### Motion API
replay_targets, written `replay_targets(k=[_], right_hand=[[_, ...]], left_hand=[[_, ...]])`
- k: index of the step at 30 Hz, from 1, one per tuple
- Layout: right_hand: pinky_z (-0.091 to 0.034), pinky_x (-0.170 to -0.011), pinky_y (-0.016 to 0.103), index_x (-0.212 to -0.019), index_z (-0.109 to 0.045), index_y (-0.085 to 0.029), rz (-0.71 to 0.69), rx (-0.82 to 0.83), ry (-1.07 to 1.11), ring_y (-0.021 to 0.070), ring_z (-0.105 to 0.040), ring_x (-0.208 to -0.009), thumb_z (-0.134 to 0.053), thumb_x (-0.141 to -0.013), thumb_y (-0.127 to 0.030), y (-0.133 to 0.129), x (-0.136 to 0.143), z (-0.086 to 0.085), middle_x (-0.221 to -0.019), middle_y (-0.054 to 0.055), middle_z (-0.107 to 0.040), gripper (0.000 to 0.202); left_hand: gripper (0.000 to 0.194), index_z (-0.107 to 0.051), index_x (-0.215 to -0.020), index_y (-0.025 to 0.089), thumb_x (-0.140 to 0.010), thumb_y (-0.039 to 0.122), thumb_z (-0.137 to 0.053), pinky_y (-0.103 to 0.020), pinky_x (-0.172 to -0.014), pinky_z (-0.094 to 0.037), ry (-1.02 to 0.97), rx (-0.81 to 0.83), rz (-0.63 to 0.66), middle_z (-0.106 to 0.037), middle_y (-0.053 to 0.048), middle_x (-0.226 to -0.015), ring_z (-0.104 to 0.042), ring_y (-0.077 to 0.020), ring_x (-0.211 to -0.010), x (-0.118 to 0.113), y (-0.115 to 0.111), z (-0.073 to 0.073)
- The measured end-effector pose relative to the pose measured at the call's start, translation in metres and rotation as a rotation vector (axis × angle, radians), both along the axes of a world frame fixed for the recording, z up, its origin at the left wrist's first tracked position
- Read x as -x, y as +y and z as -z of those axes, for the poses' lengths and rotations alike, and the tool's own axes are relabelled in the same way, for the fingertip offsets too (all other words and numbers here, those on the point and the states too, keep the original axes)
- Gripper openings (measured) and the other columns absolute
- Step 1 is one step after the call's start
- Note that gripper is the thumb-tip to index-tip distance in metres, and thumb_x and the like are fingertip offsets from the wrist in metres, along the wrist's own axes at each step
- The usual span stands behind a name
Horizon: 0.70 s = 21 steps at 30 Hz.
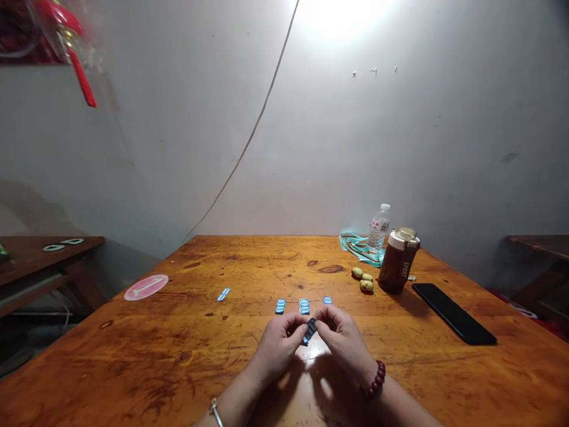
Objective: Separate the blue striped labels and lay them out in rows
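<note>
My left hand [279, 345] and my right hand [345, 343] meet low in the middle of the view, just above the table. Thumbs and fingers of both pinch a small dark, faintly striped piece [312, 328], held at a slant; its exact kind is unclear. A bit of blue shows below it by the left thumb. Just beyond my fingers lie small blue-and-white label-like pieces: a left group [280, 306], a middle group [304, 306] and a right group [328, 300]. Farther left rests a lone blue-and-white strip [223, 295], set diagonally.
On the right of the wooden table [213, 356] stand a brown sport bottle [397, 264] and a clear water bottle [379, 230]. Near them lie a turquoise ribbon [351, 242], several yellowish egg-shaped objects [367, 286] and a black phone [453, 313]. A pink round sticker [146, 287] is at left.
</note>
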State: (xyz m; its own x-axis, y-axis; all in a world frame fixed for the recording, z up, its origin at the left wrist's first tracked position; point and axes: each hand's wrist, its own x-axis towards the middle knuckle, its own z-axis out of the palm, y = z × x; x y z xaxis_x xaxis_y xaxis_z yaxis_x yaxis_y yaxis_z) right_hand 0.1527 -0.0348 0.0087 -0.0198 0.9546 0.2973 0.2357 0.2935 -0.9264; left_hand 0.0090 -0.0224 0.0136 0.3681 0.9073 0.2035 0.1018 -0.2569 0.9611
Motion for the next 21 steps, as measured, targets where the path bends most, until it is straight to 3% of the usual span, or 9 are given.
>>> replay_targets(k=[7,12,21], right_hand=[[-0.037,-0.049,0.021,-0.076,-0.052,-0.015,-0.128,0.109,0.245,0.0087,-0.044,-0.054,-0.052,-0.073,-0.036,0.002,0.005,0.004,-0.067,0.0,-0.051,0.021],[-0.034,-0.046,0.019,-0.067,-0.05,-0.015,-0.097,0.163,0.305,0.0066,-0.041,-0.048,-0.054,-0.07,-0.04,0.003,0.004,0.006,-0.06,-0.002,-0.047,0.025],[-0.036,-0.052,0.021,-0.066,-0.056,-0.013,-0.227,0.188,0.271,0.008,-0.044,-0.054,-0.057,-0.069,-0.032,-0.001,-0.003,-0.007,-0.059,-0.001,-0.051,0.019]], left_hand=[[0.02,-0.057,-0.067,0.013,-0.068,0.033,-0.056,-0.019,-0.046,-0.033,-0.167,0.19,0.0,-0.052,0.001,-0.054,-0.044,-0.0074,-0.047,-0.002,0.006,0.008],[0.022,-0.055,-0.067,0.013,-0.065,0.034,-0.06,-0.019,-0.045,-0.033,-0.233,0.286,0.024,-0.052,0.001,-0.053,-0.044,-0.0065,-0.045,-0.004,0.005,0.009],[0.027,-0.055,-0.08,0.014,-0.07,0.039,-0.055,-0.022,-0.059,-0.042,-0.391,0.55,0.14,-0.059,-0.005,-0.074,-0.057,-0.0126,-0.069,-0.002,-0.003,0.001]])
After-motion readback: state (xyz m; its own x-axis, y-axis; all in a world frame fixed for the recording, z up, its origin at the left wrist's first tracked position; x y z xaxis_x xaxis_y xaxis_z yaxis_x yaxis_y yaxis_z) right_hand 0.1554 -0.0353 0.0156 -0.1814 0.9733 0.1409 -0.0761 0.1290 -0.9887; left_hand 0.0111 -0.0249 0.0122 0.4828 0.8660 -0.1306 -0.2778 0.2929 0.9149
